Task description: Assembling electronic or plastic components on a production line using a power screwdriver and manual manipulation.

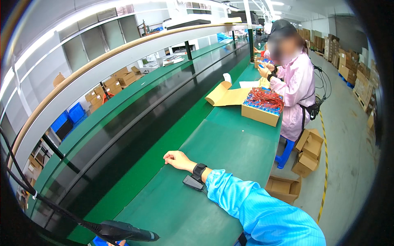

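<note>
My right hand (177, 160) rests at the seam between the green workbench (213, 141) and the brighter green strip beside it. Its fingers are loosely curled together, and nothing shows in them. A black wristband (199, 170) circles that wrist, with a small black box (192, 183) by it. At the lower edge only a few fingertips of my left hand (116, 243) show, beside a bit of blue (98, 242); whatever they hold is hidden. Just above them a black, pen-shaped tool on a cable (129, 231) points right, its kind unclear.
Farther up the bench stands a carton (259, 116) full of blue pieces with red wires, next to open yellow cardboard (225, 96). A co-worker in a pink smock (294, 82) handles small blue pieces there. Cartons (308, 151) lie on the floor at right. A dark conveyor (135, 127) runs along the left.
</note>
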`<state>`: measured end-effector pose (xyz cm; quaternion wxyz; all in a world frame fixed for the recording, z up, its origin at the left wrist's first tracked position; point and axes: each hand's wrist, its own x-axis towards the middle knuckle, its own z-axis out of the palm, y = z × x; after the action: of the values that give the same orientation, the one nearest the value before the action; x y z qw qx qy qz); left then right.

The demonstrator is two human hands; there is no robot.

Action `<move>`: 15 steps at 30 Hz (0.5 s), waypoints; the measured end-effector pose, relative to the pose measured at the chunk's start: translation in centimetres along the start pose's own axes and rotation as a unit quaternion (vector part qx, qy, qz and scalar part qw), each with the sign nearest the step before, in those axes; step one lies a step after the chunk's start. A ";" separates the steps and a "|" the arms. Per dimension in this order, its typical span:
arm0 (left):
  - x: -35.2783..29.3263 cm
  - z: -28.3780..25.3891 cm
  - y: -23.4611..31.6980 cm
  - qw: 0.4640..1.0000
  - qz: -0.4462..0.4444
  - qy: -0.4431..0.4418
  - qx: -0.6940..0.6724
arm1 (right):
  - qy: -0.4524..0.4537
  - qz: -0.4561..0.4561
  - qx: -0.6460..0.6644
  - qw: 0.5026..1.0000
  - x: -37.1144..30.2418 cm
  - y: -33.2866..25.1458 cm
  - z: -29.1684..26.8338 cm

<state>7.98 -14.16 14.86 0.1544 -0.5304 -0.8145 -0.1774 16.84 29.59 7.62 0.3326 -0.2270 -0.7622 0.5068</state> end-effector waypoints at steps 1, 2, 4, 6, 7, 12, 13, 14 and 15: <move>0.0 0.0 0.1 1.000 -0.006 0.001 -0.002 | -0.001 0.004 -0.003 1.000 -0.1 -0.4 -0.1; 0.1 -0.1 0.1 1.000 -0.006 0.001 -0.001 | -0.002 0.007 -0.005 1.000 -0.2 -0.6 -0.1; 0.3 -0.3 0.2 1.000 0.010 0.003 -0.011 | 0.000 0.001 -0.007 1.000 -0.1 -0.2 0.0; 0.3 -0.3 0.3 1.000 0.006 0.000 -0.005 | 0.002 -0.005 -0.010 1.000 -0.1 -0.2 0.0; 0.3 -0.3 0.4 1.000 0.001 -0.001 0.000 | 0.001 0.000 -0.007 1.000 -0.1 -0.3 0.0; 0.2 -0.2 0.2 1.000 0.000 0.002 -0.008 | 0.002 -0.003 -0.010 1.000 -0.1 -0.3 0.0; 0.2 -0.2 0.2 1.000 0.000 0.003 -0.013 | 0.002 -0.005 -0.009 1.000 -0.1 -0.3 0.0; 0.2 -0.3 0.3 1.000 -0.001 0.003 -0.013 | 0.002 -0.007 -0.009 1.000 -0.2 -0.3 0.0; 0.3 -0.4 0.4 1.000 -0.004 0.003 -0.011 | 0.001 -0.007 -0.009 1.000 -0.1 -0.3 0.0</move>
<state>8.30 -13.97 15.37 0.1501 -0.5282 -0.8143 -0.1883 16.91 29.39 7.83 0.3346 -0.2252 -0.7683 0.4971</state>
